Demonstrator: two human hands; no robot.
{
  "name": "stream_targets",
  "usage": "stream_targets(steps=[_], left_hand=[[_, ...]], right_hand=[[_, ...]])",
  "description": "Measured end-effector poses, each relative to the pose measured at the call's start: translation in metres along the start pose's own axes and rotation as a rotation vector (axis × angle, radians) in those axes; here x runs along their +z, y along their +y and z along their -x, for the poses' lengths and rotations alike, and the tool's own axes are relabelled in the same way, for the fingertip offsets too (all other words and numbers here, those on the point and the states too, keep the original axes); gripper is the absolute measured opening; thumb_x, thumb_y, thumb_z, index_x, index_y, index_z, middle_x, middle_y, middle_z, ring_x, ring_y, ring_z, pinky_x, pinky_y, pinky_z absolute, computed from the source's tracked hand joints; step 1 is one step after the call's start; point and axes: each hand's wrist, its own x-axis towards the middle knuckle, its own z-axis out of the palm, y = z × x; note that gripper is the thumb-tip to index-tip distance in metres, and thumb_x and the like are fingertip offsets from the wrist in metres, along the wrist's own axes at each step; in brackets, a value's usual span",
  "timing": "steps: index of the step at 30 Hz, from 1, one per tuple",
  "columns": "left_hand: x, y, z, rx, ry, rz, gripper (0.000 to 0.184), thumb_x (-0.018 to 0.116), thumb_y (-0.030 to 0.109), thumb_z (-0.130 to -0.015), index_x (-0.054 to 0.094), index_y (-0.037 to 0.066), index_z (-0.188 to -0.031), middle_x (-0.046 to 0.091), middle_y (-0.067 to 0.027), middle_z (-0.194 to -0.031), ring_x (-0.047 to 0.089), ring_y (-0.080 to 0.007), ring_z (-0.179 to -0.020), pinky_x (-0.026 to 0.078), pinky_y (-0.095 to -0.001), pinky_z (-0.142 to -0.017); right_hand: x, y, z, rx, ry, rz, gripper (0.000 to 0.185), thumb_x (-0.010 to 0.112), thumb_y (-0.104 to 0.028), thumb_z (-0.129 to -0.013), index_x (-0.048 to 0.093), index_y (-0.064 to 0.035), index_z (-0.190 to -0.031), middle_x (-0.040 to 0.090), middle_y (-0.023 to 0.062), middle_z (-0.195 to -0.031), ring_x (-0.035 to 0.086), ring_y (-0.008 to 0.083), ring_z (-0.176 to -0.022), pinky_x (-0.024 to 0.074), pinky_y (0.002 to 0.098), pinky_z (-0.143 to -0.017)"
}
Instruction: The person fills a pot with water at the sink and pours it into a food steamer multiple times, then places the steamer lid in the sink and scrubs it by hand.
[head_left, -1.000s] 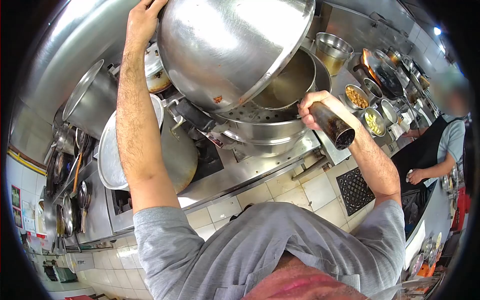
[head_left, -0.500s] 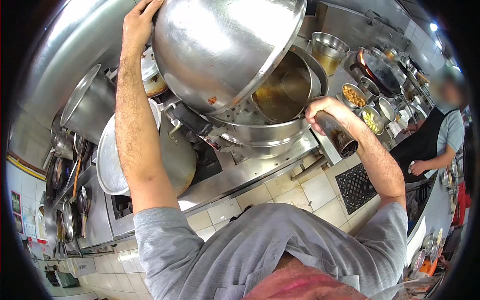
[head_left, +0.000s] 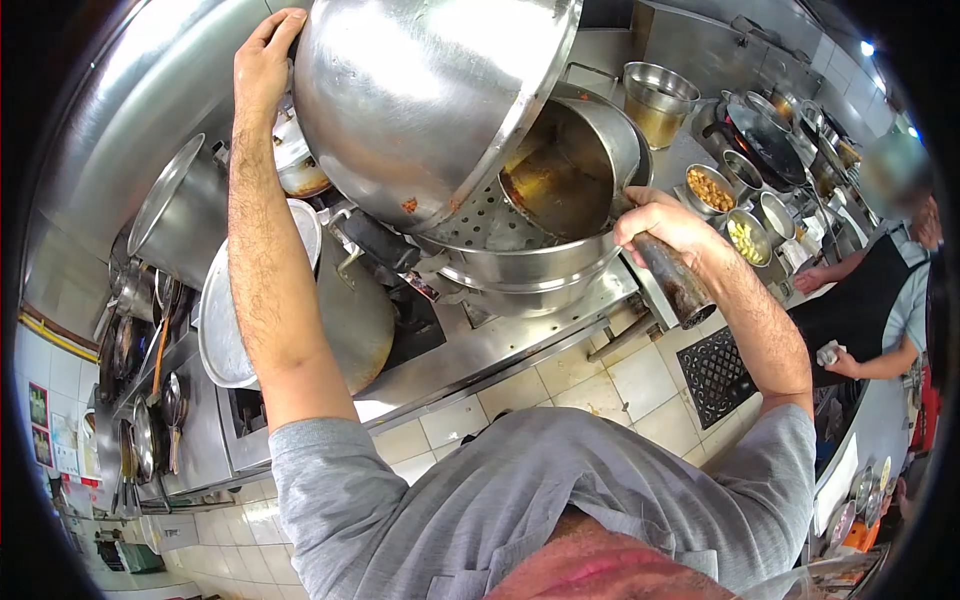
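Observation:
A large domed steel lid (head_left: pixel 430 100) is tilted up over a steamer pot (head_left: pixel 540 262) on the stove. My left hand (head_left: pixel 265 62) is at the lid's upper left edge, its fingers curled against it; what the fingertips grip is partly hidden. My right hand (head_left: pixel 660 215) is wrapped round the thick, stained tube handle of a steel saucepan (head_left: pixel 610 135). Brown liquid shows inside the saucepan, which leans within the pot's rim. Under it, part of a perforated steamer plate (head_left: pixel 468 228) shows. The lid's black handle (head_left: pixel 375 238) points down at the left.
A big stockpot (head_left: pixel 355 325) with a flat lid (head_left: pixel 225 310) stands left. A steel container of yellowish liquid (head_left: pixel 660 92), small pots of food (head_left: pixel 745 235) and a wok (head_left: pixel 765 145) are on the right. A co-worker in a black apron (head_left: pixel 850 315) stands by a counter.
The lid has shifted slightly left with my left hand. The saucepan is tilted differently, showing more of its inner wall, and more perforated plate shows. Flame at the wok is gone; the co-worker's hands have moved.

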Motion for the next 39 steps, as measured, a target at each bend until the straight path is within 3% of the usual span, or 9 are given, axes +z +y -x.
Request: stream_targets(steps=[2,12,18,25,31,32,34,36,39], left_hand=[[-0.001,0.004,0.003,0.004,0.01,-0.01,0.029,0.056,0.027,-0.084,0.063,0.007,-0.103,0.062,-0.0013,-0.097,0.054,-0.0097,-0.087,0.042,-0.0228,-0.079],[-0.004,-0.007,-0.001,0.027,0.046,0.008,0.033,0.057,0.033,-0.081,0.063,0.009,-0.102,0.064,-0.0024,-0.092,0.054,-0.0106,-0.081,0.042,-0.024,-0.073],[0.001,0.0,0.0,0.036,0.037,-0.039,0.033,0.056,0.033,-0.081,0.063,0.009,-0.103,0.063,-0.0032,-0.095,0.055,-0.0122,-0.088,0.041,-0.025,-0.079],[0.019,0.016,0.003,0.036,-0.013,-0.065,0.032,0.056,0.031,-0.082,0.063,0.008,-0.103,0.063,-0.0032,-0.096,0.055,-0.0114,-0.089,0.041,-0.0244,-0.081],[0.054,0.039,0.009,0.127,-0.122,-0.166,0.034,0.055,0.033,-0.082,0.061,0.007,-0.103,0.063,-0.0066,-0.098,0.058,-0.0175,-0.092,0.042,-0.0279,-0.084],[0.062,0.069,0.024,0.131,-0.159,-0.161,0.021,0.054,0.02,-0.083,0.062,0.004,-0.094,0.061,-0.003,-0.083,0.054,-0.014,-0.076,0.043,-0.025,-0.072],[0.079,0.112,0.041,-0.183,-0.271,-0.223,0.02,0.053,0.021,-0.081,0.062,0.006,-0.091,0.062,-0.0067,-0.085,0.056,-0.0187,-0.078,0.044,-0.0291,-0.074],[0.102,0.084,0.036,0.32,-0.21,-0.295,0.024,0.052,0.025,-0.08,0.061,0.005,-0.09,0.061,-0.0127,-0.088,0.057,-0.0263,-0.083,0.044,-0.0352,-0.077],[0.136,0.083,0.035,0.352,-0.397,-0.411,0.029,0.051,0.029,-0.079,0.061,0.004,-0.092,0.059,-0.0183,-0.095,0.055,-0.0322,-0.092,0.043,-0.0378,-0.081]], right_hand=[[0.0,0.002,-0.001,-0.059,-0.039,0.059,0.036,0.057,-0.002,-0.06,0.046,0.0048,-0.094,0.05,0.0047,-0.058,0.049,0.0116,-0.043,0.0394,0.0231,-0.037],[0.001,0.018,0.003,-0.332,0.092,0.273,0.045,0.057,-0.003,-0.057,0.045,0.007,-0.099,0.05,0.0066,-0.061,0.048,0.0138,-0.044,0.0394,0.0283,-0.04],[-0.011,0.032,-0.001,-0.247,0.06,-0.184,0.041,0.057,-0.005,-0.063,0.042,0.0064,-0.1,0.05,0.0075,-0.056,0.047,0.015,-0.038,0.0396,0.0264,-0.037],[-0.019,0.03,0.028,-0.515,-0.061,-0.65,0.021,0.054,-0.011,-0.073,0.043,0.0018,-0.087,0.045,0.0073,-0.055,0.043,0.0143,-0.04,0.039,0.0269,-0.036],[-0.046,0.072,0.066,-0.526,0.035,-0.832,0.034,0.054,-0.017,-0.075,0.047,0.0025,-0.103,0.044,0.0043,-0.067,0.044,0.0136,-0.048,0.0381,0.0268,-0.038],[-0.049,0.082,0.074,-0.51,0.078,-0.857,0.035,0.054,-0.018,-0.075,0.047,0.0021,-0.103,0.044,0.0042,-0.067,0.044,0.0136,-0.048,0.038,0.0267,-0.038],[-0.058,0.109,0.083,-0.462,0.127,-0.892,0.036,0.054,-0.019,-0.076,0.048,0.0021,-0.104,0.044,0.0037,-0.067,0.043,0.0136,-0.047,0.0375,0.0267,-0.038],[-0.065,0.136,0.093,-0.391,0.154,-0.922,0.035,0.054,-0.02,-0.076,0.048,0.0009,-0.103,0.045,0.0028,-0.068,0.044,0.0133,-0.048,0.0377,0.0265,-0.039],[-0.067,0.176,0.105,-0.207,0.246,-1.007,0.03,0.054,-0.018,-0.075,0.049,-0.0006,-0.1,0.048,0.0021,-0.068,0.045,0.0132,-0.049,0.039,0.0243,-0.043]])
